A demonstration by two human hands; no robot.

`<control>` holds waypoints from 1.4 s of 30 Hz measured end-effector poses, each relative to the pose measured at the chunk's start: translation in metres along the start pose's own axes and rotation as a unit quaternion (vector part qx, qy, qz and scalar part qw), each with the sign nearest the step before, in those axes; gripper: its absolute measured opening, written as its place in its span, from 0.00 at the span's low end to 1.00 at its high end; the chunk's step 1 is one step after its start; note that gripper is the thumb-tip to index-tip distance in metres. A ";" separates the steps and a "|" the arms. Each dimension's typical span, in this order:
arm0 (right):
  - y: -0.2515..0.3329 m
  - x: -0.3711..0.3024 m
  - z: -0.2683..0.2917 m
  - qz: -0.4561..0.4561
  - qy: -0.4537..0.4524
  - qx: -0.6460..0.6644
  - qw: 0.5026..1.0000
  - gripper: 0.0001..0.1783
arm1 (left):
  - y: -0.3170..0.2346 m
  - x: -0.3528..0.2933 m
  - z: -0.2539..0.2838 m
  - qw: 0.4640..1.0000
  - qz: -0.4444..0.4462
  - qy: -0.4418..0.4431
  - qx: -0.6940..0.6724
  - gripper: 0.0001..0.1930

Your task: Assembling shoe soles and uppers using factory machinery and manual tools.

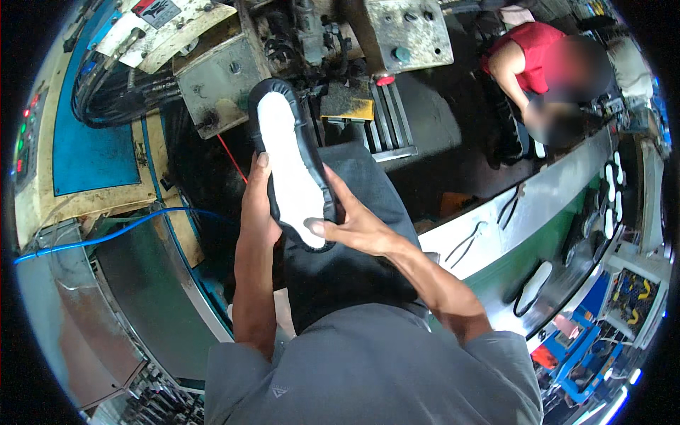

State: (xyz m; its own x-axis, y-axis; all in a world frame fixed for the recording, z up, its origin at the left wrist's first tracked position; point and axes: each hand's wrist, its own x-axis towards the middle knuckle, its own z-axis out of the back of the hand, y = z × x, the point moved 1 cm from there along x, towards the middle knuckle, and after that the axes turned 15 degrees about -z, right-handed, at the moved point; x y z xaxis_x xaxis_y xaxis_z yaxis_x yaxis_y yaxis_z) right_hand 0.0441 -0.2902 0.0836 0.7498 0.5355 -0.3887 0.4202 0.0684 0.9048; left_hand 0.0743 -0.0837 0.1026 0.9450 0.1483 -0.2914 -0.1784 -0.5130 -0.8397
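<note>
Above my lap I hold a black shoe upper [290,170] with its white underside turned up toward me. Its rounded toe end points away, near the machine, and its heel end is close to my body. My left hand [258,195] grips the left side, the thumb lying along the edge of the white bottom. On the right side near the heel, my right hand [354,219] is closed round the shoe, its thumb pressed on the white bottom. The shoe's top face is turned away and hidden.
A worn machine [312,42] with metal blocks stands ahead. To the right runs a conveyor with a green belt [496,276], carrying several shoe pieces. Pincers [467,244] lie on its metal edge. A co-worker in red [528,57] sits at the far right. A blue hose [120,234] crosses at left.
</note>
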 end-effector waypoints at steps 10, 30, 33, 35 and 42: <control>-0.019 -0.051 -0.024 -0.023 -0.032 0.149 0.988 0.63 | 0.051 -0.088 -0.006 0.987 -0.117 0.106 -0.020 0.44; -0.068 -0.071 -0.024 -0.213 0.040 -0.053 0.975 0.36 | -0.046 -0.160 0.365 0.822 -0.262 -0.413 0.291 0.41; -0.071 -0.070 -0.031 -0.216 0.063 0.001 0.974 0.33 | -0.118 -0.148 0.459 0.743 -0.249 -0.370 0.500 0.40; -0.061 -0.073 -0.027 -0.185 0.048 -0.053 0.980 0.32 | -0.127 -0.110 0.470 0.724 -0.214 -0.351 0.554 0.37; -0.078 -0.130 0.062 -0.169 -0.201 0.057 0.963 0.28 | -0.013 0.000 0.279 0.944 -0.123 -0.033 0.303 0.27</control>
State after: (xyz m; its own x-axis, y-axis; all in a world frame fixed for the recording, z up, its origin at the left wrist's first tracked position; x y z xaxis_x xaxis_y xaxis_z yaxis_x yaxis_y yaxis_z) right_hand -0.0545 -0.4174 0.0527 0.6878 0.1280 -0.7146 0.7114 0.0773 0.6985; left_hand 0.0002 0.1593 -0.0146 0.9629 0.2623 -0.0641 -0.0982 0.1191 -0.9880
